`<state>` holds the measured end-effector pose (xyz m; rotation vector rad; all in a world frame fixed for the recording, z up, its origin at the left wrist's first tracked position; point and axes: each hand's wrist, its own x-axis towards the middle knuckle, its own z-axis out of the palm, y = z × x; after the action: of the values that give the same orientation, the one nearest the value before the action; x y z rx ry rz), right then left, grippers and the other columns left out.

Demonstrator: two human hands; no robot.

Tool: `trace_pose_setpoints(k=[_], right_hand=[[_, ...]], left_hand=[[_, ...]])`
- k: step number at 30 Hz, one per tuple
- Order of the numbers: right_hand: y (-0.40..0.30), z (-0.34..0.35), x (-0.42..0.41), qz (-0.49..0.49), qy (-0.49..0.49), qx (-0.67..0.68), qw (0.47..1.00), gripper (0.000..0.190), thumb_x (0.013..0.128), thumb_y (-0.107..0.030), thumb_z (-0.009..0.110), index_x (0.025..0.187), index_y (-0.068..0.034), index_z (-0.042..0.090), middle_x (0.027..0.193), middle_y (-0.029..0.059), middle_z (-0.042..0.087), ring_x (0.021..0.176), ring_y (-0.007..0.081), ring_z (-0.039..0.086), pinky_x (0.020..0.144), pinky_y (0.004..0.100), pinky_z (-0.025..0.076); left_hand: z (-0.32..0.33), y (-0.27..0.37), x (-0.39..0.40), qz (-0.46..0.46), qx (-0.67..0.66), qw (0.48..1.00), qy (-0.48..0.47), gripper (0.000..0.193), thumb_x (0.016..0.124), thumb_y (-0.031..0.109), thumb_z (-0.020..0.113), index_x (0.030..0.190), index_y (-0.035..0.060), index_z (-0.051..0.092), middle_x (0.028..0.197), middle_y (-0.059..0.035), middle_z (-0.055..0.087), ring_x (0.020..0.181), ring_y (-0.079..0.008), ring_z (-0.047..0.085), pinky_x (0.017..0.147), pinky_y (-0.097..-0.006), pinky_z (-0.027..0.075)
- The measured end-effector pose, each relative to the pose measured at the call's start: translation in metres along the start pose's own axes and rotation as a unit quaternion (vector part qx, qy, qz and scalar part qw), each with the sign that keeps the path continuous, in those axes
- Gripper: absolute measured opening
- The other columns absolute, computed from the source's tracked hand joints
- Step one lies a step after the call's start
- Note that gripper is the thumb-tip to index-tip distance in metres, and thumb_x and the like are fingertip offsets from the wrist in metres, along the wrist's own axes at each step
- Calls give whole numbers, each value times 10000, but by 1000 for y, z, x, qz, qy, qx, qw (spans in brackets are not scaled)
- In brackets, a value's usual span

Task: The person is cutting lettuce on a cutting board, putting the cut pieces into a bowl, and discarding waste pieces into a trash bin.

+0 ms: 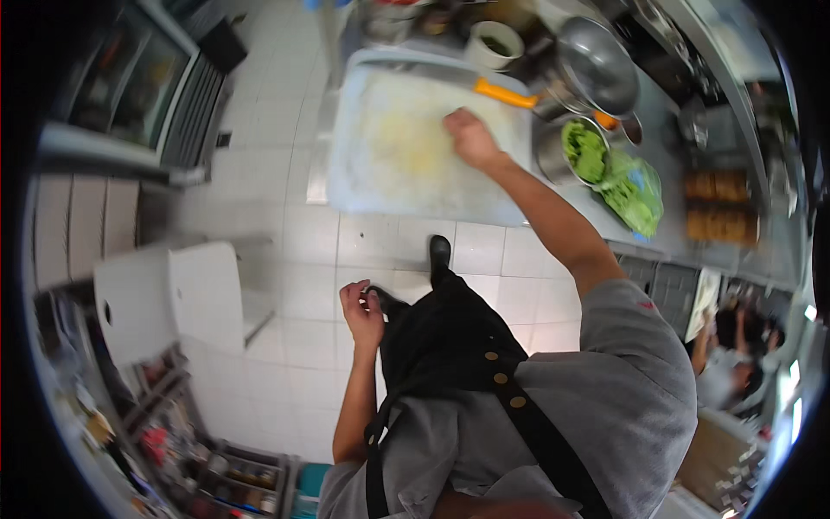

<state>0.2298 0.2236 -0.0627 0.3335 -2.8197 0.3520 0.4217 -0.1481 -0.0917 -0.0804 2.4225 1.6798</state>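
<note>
Over the right part of a pale cutting board [389, 188] is my right hand [473, 137], its fingers curled; whether it holds something small cannot be told. A knife with an orange handle [506, 94] lies along the board's far edge, just beyond that hand. The middle of the board's surface is stained yellowish. My left hand [363, 314] hangs beside my black apron over the floor, fingers loosely bent and apart, with nothing seen in it. Right of the board, a metal container [557, 152] holds green lettuce leaves [585, 150].
A bag of lettuce [632, 194] lies right of the container. Beyond stand a large metal bowl [598, 65] and a white tub [495, 45] with something green. White chairs [204, 292] are at the left. Several people [729, 370] are at the far right.
</note>
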Motion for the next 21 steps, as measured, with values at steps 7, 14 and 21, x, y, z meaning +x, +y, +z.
trace_pose_setpoints(k=[7, 14, 21], right_hand=[[29, -153, -7, 18, 330, 32, 943, 157, 661, 39, 585, 785, -51, 622, 807, 163, 588, 781, 346, 609, 710, 440, 509], [170, -272, -70, 107, 232, 105, 961, 382, 690, 8, 577, 1044, -60, 707, 1115, 176, 658, 975, 352, 638, 871, 357, 517], [386, -276, -417, 687, -91, -73, 718, 591, 745, -414, 725, 1123, 32, 640, 1165, 250, 622, 1126, 376, 585, 945, 433, 473]], left_hand=[[34, 97, -1, 36, 67, 990, -122, 301, 801, -2, 672, 1089, 63, 614, 1328, -114, 376, 959, -214, 599, 654, -297, 549], [41, 146, 24, 69, 187, 935, -293, 470, 697, -32, 755, 1125, 93, 606, 1221, -77, 521, 984, -225, 591, 671, -298, 552], [19, 136, 35, -132, 246, 941, -190, 264, 756, 65, 752, 986, 6, 637, 860, -66, 672, 773, -154, 622, 662, -286, 505]])
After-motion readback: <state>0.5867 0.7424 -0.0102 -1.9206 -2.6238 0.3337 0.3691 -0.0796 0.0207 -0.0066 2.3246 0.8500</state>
